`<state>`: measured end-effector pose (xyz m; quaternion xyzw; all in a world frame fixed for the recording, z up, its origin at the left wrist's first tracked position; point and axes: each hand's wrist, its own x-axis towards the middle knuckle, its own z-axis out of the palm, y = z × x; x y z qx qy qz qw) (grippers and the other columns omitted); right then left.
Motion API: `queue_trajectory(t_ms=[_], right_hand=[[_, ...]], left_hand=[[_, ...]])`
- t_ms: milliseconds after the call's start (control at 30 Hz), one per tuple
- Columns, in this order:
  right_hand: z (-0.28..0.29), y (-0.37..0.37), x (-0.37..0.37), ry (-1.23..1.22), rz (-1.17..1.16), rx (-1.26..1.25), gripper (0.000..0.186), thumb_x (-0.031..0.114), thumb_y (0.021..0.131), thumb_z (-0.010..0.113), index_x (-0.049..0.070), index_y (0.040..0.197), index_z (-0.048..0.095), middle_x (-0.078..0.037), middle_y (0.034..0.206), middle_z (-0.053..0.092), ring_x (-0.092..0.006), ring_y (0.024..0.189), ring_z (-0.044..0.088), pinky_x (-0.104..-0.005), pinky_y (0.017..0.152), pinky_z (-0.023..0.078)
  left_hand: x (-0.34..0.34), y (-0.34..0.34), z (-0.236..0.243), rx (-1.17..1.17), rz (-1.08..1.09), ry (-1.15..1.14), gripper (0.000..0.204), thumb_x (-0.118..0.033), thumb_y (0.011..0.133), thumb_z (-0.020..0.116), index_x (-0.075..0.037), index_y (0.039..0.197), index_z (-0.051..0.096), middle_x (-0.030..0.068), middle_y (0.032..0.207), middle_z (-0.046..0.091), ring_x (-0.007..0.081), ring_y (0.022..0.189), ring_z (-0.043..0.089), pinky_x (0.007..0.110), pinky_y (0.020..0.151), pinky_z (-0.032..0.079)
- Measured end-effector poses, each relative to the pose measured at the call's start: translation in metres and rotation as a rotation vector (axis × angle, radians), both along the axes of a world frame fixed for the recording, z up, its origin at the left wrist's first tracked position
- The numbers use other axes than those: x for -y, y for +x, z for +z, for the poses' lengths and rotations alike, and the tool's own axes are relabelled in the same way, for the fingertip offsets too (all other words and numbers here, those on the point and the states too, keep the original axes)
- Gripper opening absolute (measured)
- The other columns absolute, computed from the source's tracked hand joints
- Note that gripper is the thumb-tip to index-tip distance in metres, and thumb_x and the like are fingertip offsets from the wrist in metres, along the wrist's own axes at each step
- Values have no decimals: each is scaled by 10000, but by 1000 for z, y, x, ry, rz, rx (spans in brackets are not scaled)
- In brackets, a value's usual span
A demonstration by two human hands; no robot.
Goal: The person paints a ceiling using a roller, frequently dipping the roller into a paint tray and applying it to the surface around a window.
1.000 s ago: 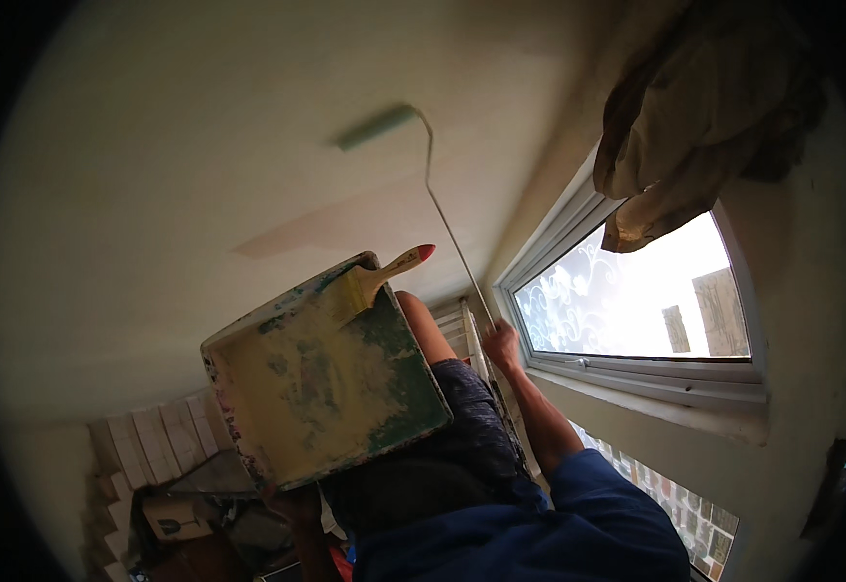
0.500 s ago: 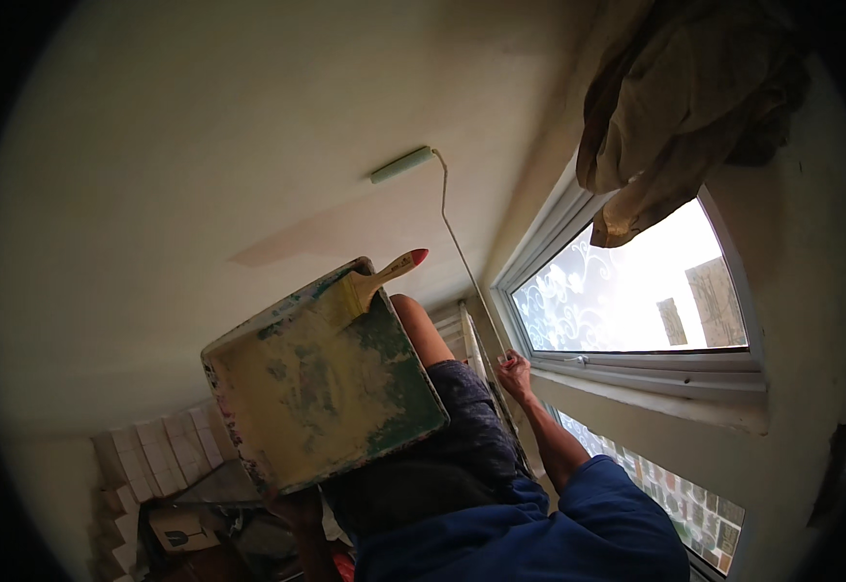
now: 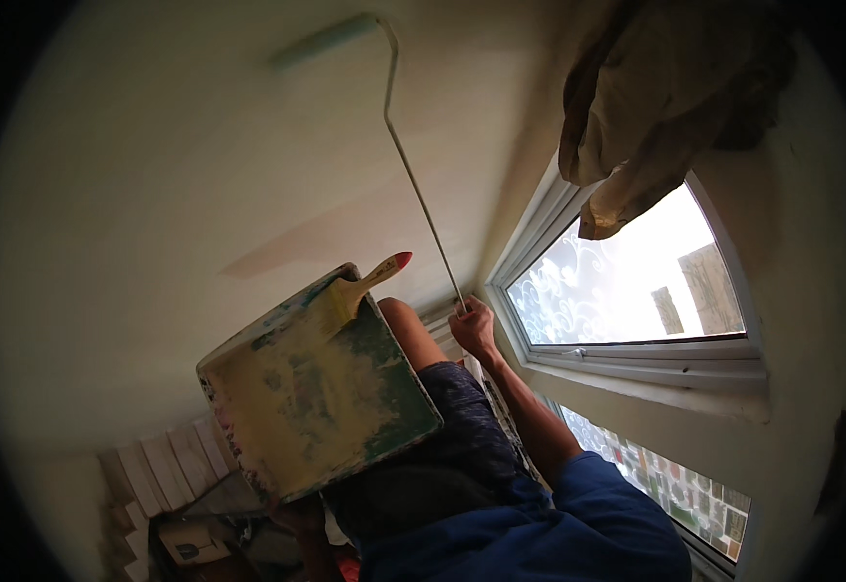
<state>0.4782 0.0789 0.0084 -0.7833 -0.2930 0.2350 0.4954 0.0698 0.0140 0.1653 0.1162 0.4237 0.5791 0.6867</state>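
Observation:
A paint roller (image 3: 331,44) with a long thin metal rod is raised against the pale wall, its pale green sleeve at the upper left of the rod. My right hand (image 3: 473,325) is closed round the rod's lower end, left of the window. Tilted in front of my lap is a paint tray (image 3: 321,388), smeared with yellowish and green paint. A paintbrush (image 3: 376,274) with a red-tipped handle lies across its upper corner, bristles inside. My left hand (image 3: 292,512) holds the tray at its lower edge, in shadow, fingers mostly hidden.
At the right is a white-framed window (image 3: 626,291), with a crumpled brown cloth (image 3: 655,126) hanging over its upper part. Below it sits a second window (image 3: 675,485). White steps (image 3: 166,466) and a cardboard box (image 3: 195,543) show far down at the lower left.
My right hand has moved up and left, carrying the roller higher on the wall; its sleeve is blurred now. Tray and brush have shifted only slightly in view.

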Motion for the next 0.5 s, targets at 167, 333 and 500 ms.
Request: queue_trajectory(t_ms=[167,333,500], right_hand=[[-31,13,16,-45,-14,99,129,98,675,602,-14,718,555,-186,591,538,-306,560,562,-388,543,440],[-74,8,94,-227,-6,36,150,123,713,625,-8,700,554,-125,545,505,-184,524,515,-352,506,415],[-91,12,145,-223,-36,-57,172,140,731,639,-3,696,551,-50,536,434,-90,528,415,-297,485,385]], left_hand=[[0,-4,-7,27,-2,31,741,-293,671,557,-31,1336,363,166,1296,434,334,1212,402,469,1009,343],[2,-7,-5,-10,25,-21,792,-277,622,576,-70,1355,358,139,1306,447,335,1218,409,459,1022,323],[-1,0,0,-233,-41,32,785,-274,623,582,-58,1347,366,146,1289,461,339,1207,420,461,1020,327]])
